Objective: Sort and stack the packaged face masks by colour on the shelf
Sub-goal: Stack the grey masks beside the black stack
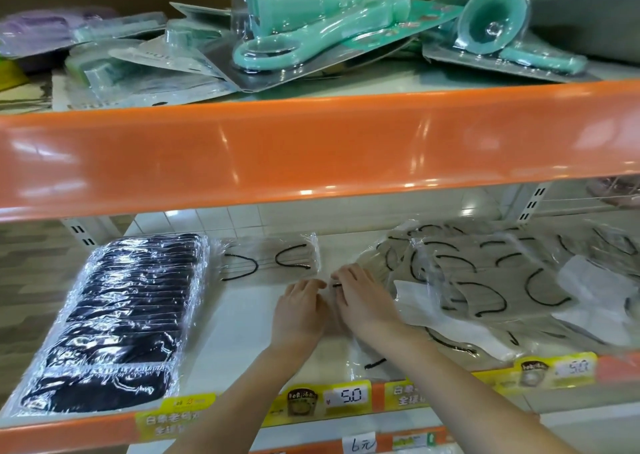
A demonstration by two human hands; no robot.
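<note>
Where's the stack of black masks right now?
In the head view, the plastic-wrapped stack of black face masks lies at the left end of the lower white shelf, left of both hands and the lone clear-packaged grey mask.

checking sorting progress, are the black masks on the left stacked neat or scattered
Stacked neat: the black mask packs lie in one overlapping row on the shelf.

The light is bright and comes from above. White shiny spots sit on the orange shelf edge (311, 156) and on the plastic wrap of the black masks (114, 322). The picture bends at its sides. Things on the top shelf (381, 83) look blurry and smeared.
</note>
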